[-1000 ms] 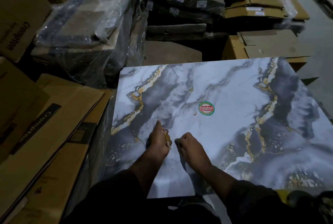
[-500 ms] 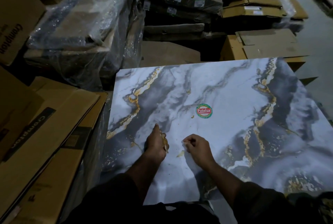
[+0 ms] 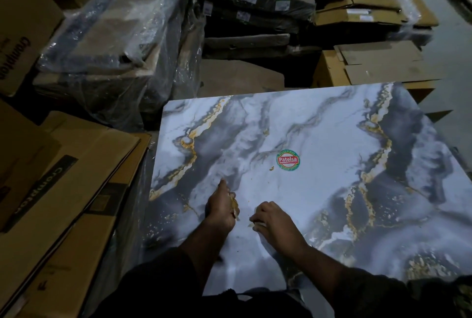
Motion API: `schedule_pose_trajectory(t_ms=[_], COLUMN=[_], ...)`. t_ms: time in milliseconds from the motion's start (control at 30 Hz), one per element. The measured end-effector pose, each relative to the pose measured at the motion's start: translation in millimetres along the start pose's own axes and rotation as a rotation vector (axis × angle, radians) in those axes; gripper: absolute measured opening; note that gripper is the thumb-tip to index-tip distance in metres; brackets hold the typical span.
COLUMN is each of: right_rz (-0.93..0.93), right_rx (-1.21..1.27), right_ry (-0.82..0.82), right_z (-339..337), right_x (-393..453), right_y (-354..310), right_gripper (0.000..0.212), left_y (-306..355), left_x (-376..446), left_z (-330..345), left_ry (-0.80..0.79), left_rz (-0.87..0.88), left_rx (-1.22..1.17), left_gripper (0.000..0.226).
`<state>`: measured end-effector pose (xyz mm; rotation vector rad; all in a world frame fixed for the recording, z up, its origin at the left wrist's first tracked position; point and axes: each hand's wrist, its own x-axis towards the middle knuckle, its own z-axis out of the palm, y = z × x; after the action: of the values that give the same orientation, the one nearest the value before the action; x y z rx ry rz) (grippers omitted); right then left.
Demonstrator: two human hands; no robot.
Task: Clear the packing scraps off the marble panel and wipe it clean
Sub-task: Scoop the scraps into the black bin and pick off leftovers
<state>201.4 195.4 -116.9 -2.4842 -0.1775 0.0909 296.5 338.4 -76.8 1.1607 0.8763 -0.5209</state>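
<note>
- Head view cut off the marble panel (image 3: 319, 138) at its near edge; dim light blurred the small scraps (image 3: 271, 168).
- Left hand (image 3: 221, 206) clutched tan scraps, resting on the panel.
- Right hand (image 3: 274, 222) pinched a scrap against the panel.

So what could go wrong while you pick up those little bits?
1. The left hand already holds a bunch of tan scraps; its grip looks loose, so some might drop back onto the marble panel.
2. A small crumb lies apart beside the round Patelsa sticker, away from both hands, so it could be missed.
3. The right hand pinches a scrap against the glossy surface; dragging grit might scratch it.
</note>
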Motion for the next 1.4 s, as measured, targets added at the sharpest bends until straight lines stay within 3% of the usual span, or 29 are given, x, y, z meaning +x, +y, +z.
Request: schedule_pose_trajectory(t_ms=[300,500,567,667,767,867,1000,1200,1400], right_rz=[-0.019,0.115,0.271,0.54,0.585,0.512,0.38,0.468,0.37], right_rx=[-0.072,-0.076,0.087,0.573,0.863,0.72,0.378,0.456,0.491], right_ry=[-0.009,0.058,0.076,0.224,0.301,0.312,0.381,0.399,0.265], right_z=[-6.5,8.6,0.5,-27.9,-46.0,-42.6,-33.5,-33.3,-41.9], right_x=[6.0,15.7,23.8,37.8,51.2,54.9,52.1,47.8,38.5], right_y=[0.4,0.9,-3.0,-16.9,-41.0,-61.1,-69.1,-74.8,-88.6], right_gripper=[0.009,0.007,0.012,0.015,0.013,0.012,0.012,0.013,0.047], left_y=[-3.2,-4.3,-3.7,-2.7,-1.0,-4.7,-1.3,-0.2,-5.8], left_x=[-0.7,-2.6,-9.1,-16.3,-15.9,-6.0,-12.2,-16.3,19.6], left_z=[-0.7,3.5,8.5,15.7,25.0,33.5,33.2,34.3,36.5], left_ry=[0.028,-0.019,-0.046,-0.061,-0.068,-0.147,-0.202,-0.185,-0.073], left_rz=[0.0,-0.017,-0.043,-0.025,-0.057,-0.144,-0.223,-0.242,-0.048], left_rx=[0.034,0.073,0.069,0.057,-0.024,-0.111,-0.139,-0.147,-0.074], left_gripper=[0.045,0.044,0.039,0.037,0.038,0.055,0.051,0.043,0.075])
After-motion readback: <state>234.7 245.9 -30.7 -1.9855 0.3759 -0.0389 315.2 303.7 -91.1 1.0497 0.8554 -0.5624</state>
